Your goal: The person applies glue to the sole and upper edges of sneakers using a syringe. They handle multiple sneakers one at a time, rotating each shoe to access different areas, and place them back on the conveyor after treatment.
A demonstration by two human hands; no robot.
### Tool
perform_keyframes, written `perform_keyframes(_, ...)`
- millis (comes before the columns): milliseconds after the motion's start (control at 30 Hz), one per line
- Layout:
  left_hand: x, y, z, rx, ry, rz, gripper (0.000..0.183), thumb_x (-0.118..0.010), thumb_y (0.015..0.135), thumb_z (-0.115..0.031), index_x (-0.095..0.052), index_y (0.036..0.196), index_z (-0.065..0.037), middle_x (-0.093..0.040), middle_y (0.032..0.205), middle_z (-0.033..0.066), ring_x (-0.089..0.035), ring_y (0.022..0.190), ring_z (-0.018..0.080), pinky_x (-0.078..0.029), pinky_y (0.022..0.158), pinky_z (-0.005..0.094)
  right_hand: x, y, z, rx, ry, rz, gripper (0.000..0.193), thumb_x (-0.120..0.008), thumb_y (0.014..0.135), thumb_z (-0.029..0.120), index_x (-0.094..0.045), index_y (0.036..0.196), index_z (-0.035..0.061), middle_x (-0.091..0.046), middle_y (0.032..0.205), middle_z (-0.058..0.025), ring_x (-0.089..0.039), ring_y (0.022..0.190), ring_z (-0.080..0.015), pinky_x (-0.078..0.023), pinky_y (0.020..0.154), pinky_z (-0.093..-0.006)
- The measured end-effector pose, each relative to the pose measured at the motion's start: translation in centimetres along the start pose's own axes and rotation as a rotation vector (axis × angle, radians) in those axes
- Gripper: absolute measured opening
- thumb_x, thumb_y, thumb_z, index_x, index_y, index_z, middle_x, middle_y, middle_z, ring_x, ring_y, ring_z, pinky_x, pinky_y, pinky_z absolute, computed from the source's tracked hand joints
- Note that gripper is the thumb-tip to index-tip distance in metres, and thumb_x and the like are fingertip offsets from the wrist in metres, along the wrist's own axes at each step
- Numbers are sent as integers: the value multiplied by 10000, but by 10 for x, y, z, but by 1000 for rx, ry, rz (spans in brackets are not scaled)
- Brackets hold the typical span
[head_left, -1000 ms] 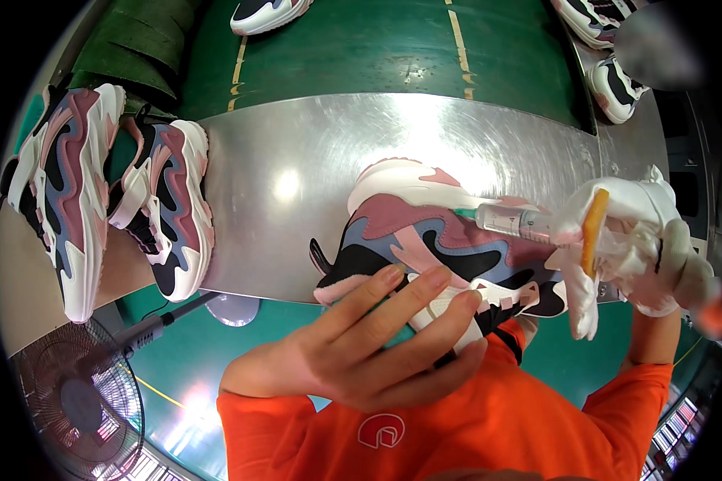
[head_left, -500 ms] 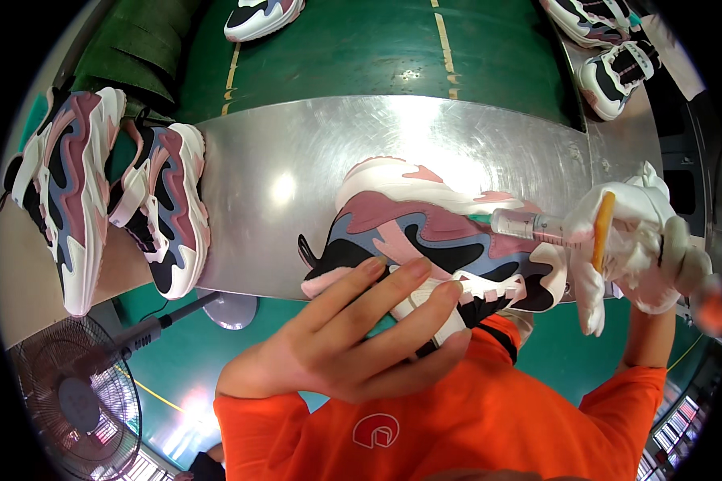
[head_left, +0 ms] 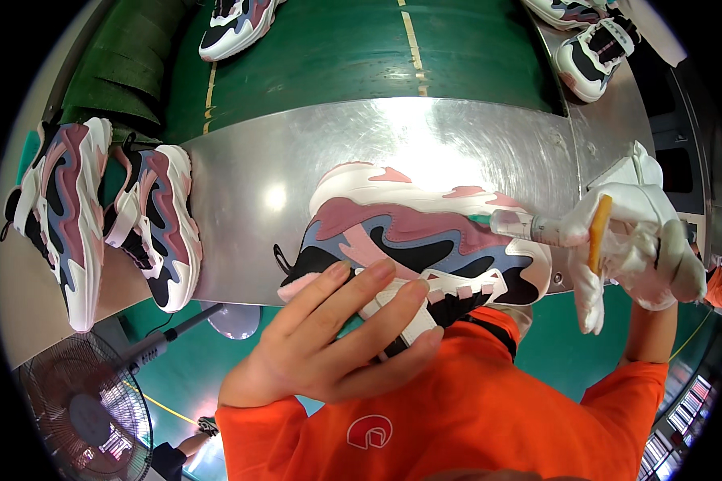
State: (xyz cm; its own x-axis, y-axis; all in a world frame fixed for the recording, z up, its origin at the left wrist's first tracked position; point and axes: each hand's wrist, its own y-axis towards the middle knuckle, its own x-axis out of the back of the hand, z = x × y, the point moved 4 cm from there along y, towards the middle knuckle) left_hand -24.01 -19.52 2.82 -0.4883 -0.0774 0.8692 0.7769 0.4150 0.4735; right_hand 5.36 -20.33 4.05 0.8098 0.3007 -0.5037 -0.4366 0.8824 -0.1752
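Observation:
A sneaker (head_left: 425, 224) in white, mauve, blue-grey, black and pink lies on its side on the metal table, its toe to the right. My bare left hand (head_left: 341, 337) holds it at the strap and collar, fingers spread across the upper. In my right hand (head_left: 638, 244), covered by a loose white glove, is a clear syringe (head_left: 525, 226) with an orange-yellow piece at its rear. The syringe's green tip meets the shoe's side, close to the line between the mauve upper and white sole. My right palm and part of the syringe are hidden by the glove.
Two similar sneakers (head_left: 164, 228) stand at the left. Beyond the metal table (head_left: 241, 232) runs a green conveyor belt (head_left: 313, 64) carrying another sneaker (head_left: 237, 32). More shoes (head_left: 594, 60) sit at the far right. A floor fan (head_left: 88, 417) and part of another person (head_left: 184, 453) appear lower left.
The whole view has shifted a little. Relative to the sneaker, the syringe tip has slid along the side toward the toe. My left hand keeps its hold on the shoe.

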Motion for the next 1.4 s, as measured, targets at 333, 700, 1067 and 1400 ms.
perform_keyframes(333, 2, 4, -2, 11, 34, 29, 279, -782, 708, -346, -636, 944, -327, -677, 1009, 9, -648, 959, 272, -532, 747, 405, 4, -3, 0, 56, -136, -32, 804, -627, 754, 538, -475, 1146, -148, -586, 765, -181, -576, 559, -240, -485, 480, -302)
perform_keyframes(700, 5, 10, -3, 52, 44, 67, 236, -749, 747, -231, -662, 940, -335, -666, 1103, 1, -619, 1052, 199, -453, 949, 342, 21, -23, -16, 108, -92, -154, 924, -689, 712, 586, -488, 1132, -212, -626, 769, -220, -638, 552, -245, -506, 437, -268)
perform_keyframes(1067, 2, 22, -11, 19, 223, 126, 255, -669, 828, -140, -663, 1044, -275, -689, 1082, -7, -627, 918, 142, -444, 766, 245, 34, -52, -27, 228, 27, -118, 946, -758, 651, 631, -543, 1053, -198, -625, 808, -251, -636, 568, -263, -479, 405, -267)
perform_keyframes(1400, -12, 7, -55, 74, 384, 56, 244, -693, 811, -119, -675, 1043, -191, -685, 1093, 56, -586, 894, 186, -469, 722, 253, 50, -76, -65, 398, 316, -66, 984, -799, 621, 590, -498, 1089, -221, -608, 840, -268, -641, 609, -321, -524, 436, -328)
